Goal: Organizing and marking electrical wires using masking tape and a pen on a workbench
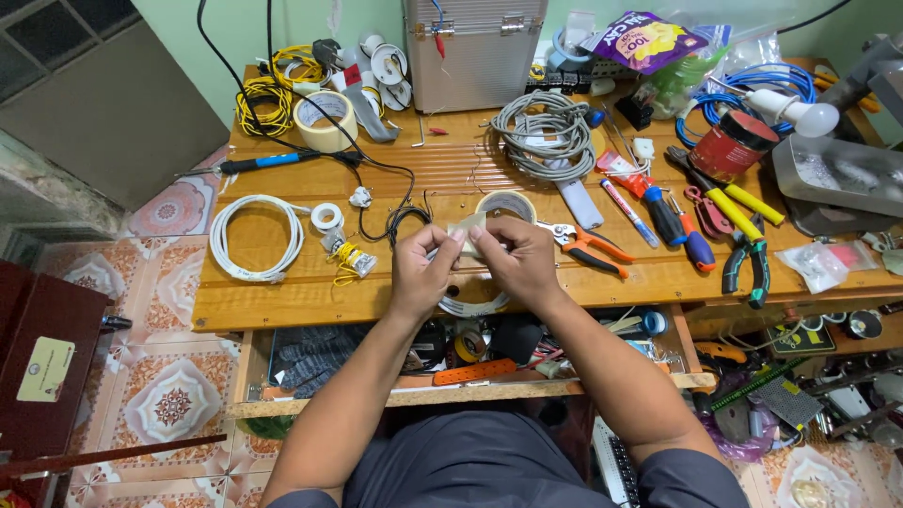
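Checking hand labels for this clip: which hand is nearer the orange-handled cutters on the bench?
Right. The right hand sits just left of the orange-handled cutters, almost touching them; the left hand lies farther left, beyond the right hand.

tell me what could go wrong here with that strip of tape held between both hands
1. The tape strip stretched between the left hand and right hand could fold and stick to itself or to the fingers.
2. The black cable lies right beside the hands, so the tape might snag it.
3. The open orange-handled cutters sit near the right hand; a careless reach could nick a finger.
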